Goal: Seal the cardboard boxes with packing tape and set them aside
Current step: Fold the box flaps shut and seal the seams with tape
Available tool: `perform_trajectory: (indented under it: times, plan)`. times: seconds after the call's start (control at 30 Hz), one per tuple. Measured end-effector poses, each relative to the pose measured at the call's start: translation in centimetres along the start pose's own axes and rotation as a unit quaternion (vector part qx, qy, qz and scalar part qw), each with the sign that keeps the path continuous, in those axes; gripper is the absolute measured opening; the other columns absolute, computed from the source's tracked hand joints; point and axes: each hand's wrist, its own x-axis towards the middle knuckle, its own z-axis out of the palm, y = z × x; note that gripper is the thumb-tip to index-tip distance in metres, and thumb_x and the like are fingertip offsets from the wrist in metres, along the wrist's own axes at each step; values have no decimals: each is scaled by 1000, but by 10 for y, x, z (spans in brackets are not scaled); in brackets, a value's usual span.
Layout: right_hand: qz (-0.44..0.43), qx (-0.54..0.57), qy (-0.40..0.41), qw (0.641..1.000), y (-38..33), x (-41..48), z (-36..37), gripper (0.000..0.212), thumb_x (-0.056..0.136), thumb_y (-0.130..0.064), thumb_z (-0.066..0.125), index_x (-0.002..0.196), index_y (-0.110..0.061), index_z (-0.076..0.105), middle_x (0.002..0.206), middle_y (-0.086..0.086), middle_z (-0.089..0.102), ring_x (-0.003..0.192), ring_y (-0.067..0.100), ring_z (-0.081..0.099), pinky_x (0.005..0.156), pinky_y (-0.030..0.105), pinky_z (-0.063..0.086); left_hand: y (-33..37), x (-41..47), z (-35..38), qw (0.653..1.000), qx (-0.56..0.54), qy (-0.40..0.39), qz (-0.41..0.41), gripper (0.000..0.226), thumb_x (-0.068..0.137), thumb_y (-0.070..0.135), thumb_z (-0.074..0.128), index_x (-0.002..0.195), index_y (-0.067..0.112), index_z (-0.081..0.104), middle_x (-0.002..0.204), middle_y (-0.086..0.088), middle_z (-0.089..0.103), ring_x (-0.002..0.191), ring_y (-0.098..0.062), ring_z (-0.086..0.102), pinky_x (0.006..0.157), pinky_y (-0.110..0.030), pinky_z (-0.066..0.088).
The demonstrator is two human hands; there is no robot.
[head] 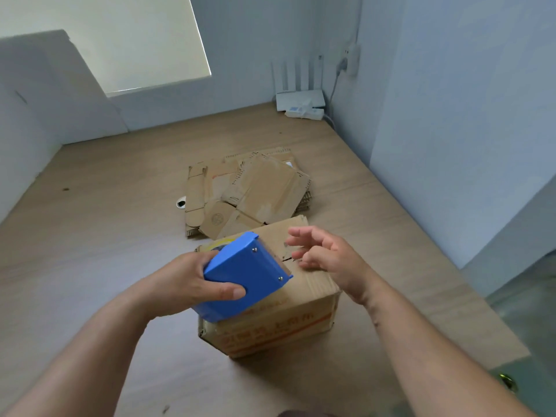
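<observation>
Gripping the blue tape dispenser point(246, 275) in the left hand point(183, 281), fingers and thumb wrapped round its body, over the near-left part of the cardboard box point(313, 287). Dispenser's open end aimed far-right, toward the right hand point(325, 254). That hand open with fingers loosely spread, low over the box top. Can't tell if touching.

Box location: about mid-counter point(105, 221), somewhat toward the near edge, with a pile of flattened cardboard point(255, 188) just behind it toward the far edge.

Handling, as a judgement:
- Looks like worn corrugated card, creased and dented at the corners. Probably light, likely to flex under pressure.
- Best to press the flaps flat beside the seam while taping.
- For moving aside, better to take both side walls low down, not the flaps.

Orientation:
- Upright, flaps on top, red-printed side wall facing the near edge, turned slightly.
- Long axis seems to run roughly along the near edge, a little skewed. Wide lens, so not certain.
- Seam mostly hidden under the dispenser, with only a small gap showing by the right fingers.
</observation>
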Motion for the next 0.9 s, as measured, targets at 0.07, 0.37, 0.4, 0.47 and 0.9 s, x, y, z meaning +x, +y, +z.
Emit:
perform_trajectory:
  times: [0.07,0.37,0.4,0.47,0.9]
  plan:
    - [-13,-17,-38,999,-2,-3,0,48,73,-19,53,121,-24,59,115,-3,65,94,0,62,86,19,50,-1,0,-2,1000,-2,-14,7,62,52,73,74,99,34,63,90,17,70,83,-5,66,68,-20,54]
    - [-59,1,-46,997,0,-8,3,25,76,-15,60,98,-14,72,94,-1,74,95,5,66,81,14,46,3,0,0,989,146,-19,24,66,49,81,64,102,42,56,93,17,65,84,-1,61,74,-23,54]
    - [-60,13,-39,997,1,-8,2,24,76,-14,58,96,-14,71,91,-2,74,93,5,66,81,14,46,5,-1,2,982,186,-10,27,71,46,87,57,102,44,52,94,19,62,83,-2,59,71,-21,52]
    - [-60,22,-32,997,2,-7,1,25,76,-12,55,96,-14,70,88,-2,74,91,5,66,81,13,46,8,-4,5,960,275,20,48,68,50,87,55,103,46,40,94,21,55,82,-2,53,66,-16,44]
    - [-61,8,-51,997,-1,-6,1,32,76,-16,64,107,-25,69,104,-10,71,102,2,62,83,17,49,-5,-1,20,912,350,119,180,58,67,56,76,110,31,45,99,16,57,90,-5,44,65,-7,32]
